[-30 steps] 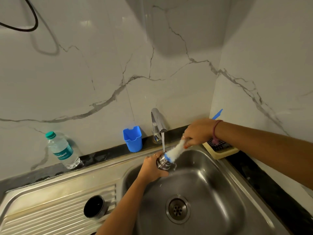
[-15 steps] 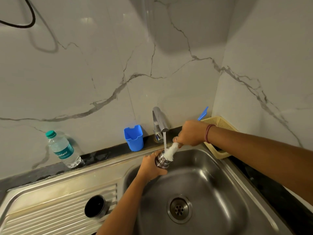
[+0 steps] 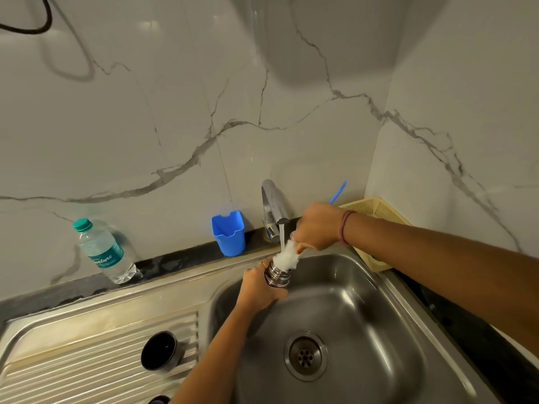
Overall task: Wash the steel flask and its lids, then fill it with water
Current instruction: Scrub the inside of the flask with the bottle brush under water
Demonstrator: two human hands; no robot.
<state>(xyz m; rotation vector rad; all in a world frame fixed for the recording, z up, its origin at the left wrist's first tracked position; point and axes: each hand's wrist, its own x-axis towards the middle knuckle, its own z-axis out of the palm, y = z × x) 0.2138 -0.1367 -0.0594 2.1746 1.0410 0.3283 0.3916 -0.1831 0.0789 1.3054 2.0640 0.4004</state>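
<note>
The washing is mid-way, by my reading. The left hand (image 3: 259, 290) grips the flask (image 3: 277, 275) over the back edge of the sink (image 3: 364, 316), its mouth under the running tap (image 3: 274, 205). The right hand (image 3: 316, 227) is curled round the brush (image 3: 287, 255), whose white bristles sit in the flask's mouth. One dark lid (image 3: 159, 351) lies on the drainboard (image 3: 87, 360), near its right edge; whether it is washed I cannot tell. Rinsing, any other lids and the filling appear left to do.
</note>
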